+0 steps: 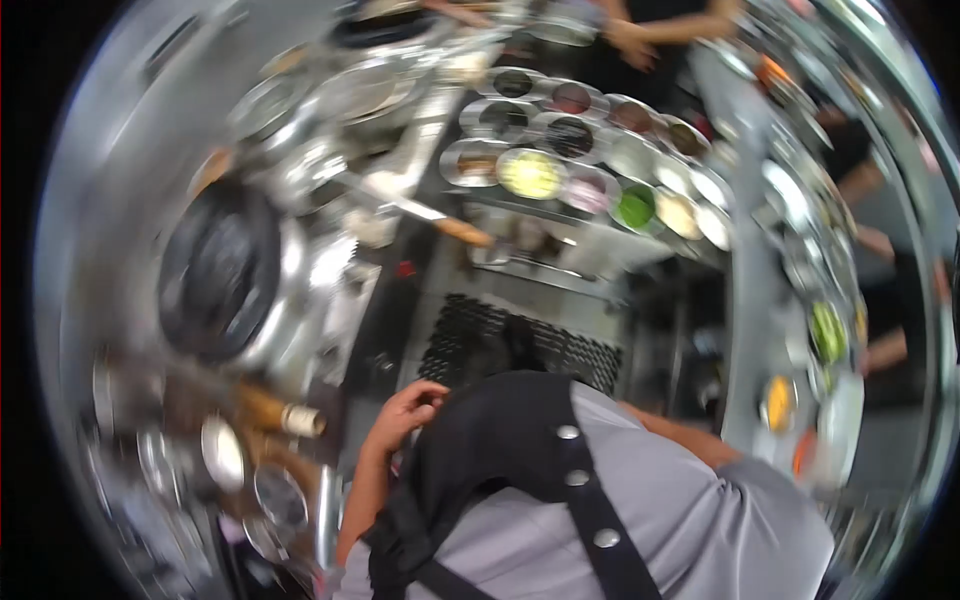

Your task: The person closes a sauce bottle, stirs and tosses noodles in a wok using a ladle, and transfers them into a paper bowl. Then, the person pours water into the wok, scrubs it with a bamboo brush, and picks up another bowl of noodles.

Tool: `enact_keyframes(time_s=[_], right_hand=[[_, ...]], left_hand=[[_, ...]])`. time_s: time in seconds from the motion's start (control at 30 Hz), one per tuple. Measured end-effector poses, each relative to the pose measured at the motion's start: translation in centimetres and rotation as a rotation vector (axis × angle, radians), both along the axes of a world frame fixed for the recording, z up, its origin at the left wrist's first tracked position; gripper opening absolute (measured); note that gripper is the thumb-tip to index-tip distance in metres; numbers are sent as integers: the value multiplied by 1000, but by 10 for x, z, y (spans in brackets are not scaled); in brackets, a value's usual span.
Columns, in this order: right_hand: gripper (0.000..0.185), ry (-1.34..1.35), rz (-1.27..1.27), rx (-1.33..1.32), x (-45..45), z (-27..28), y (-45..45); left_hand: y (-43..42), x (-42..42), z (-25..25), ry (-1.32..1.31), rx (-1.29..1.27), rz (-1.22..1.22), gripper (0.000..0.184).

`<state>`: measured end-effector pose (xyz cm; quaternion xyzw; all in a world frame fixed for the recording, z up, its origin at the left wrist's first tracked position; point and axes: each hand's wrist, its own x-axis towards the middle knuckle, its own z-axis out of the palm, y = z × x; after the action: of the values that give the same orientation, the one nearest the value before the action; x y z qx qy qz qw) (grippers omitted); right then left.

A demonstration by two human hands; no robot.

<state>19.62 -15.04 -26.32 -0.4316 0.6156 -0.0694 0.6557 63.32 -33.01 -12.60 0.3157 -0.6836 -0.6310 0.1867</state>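
Note:
My left hand [404,412] is beside the front of my black apron [500,425], near the edge of the stove counter. Its fingers are loosely bent and apart, and I see nothing held in them. The right forearm [685,438] passes behind the apron, which hides my right hand. Ahead of me stand several round metal containers of ingredients, among them one with pale yellow pieces [531,175] and one with chopped greens [635,207]. A tool with a wooden handle [463,232] lies across the counter edge to the left. The picture is blurred by motion.
A large dark wok [220,270] sits on the stove at left. Metal bowls [222,452] and a wooden-handled tool [290,415] are nearer. Black perforated matting [470,330] covers the floor. Another counter [750,300] with dishes runs along the right. Other people's hands [632,42] show at the back.

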Motion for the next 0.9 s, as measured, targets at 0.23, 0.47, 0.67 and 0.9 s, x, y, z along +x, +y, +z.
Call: enact_keyframes(time_s=[0.23, 0.47, 0.67, 0.9], right_hand=[[43, -58, -199, -206, -22, -27, 79], [45, 397, -710, -381, -87, 185, 137], [41, 1231, -1267, -629, -197, 175, 280], [56, 799, -1791, -517, -260, 128, 321]], left_hand=[[11, -14, -163, -614, 7, -5, 28], [-38, -21, -233, -933, -48, -125, 25], [-67, -103, -237, -1017, -121, -238, 23], [-91, -316, -241, -613, -439, -435, 21]])
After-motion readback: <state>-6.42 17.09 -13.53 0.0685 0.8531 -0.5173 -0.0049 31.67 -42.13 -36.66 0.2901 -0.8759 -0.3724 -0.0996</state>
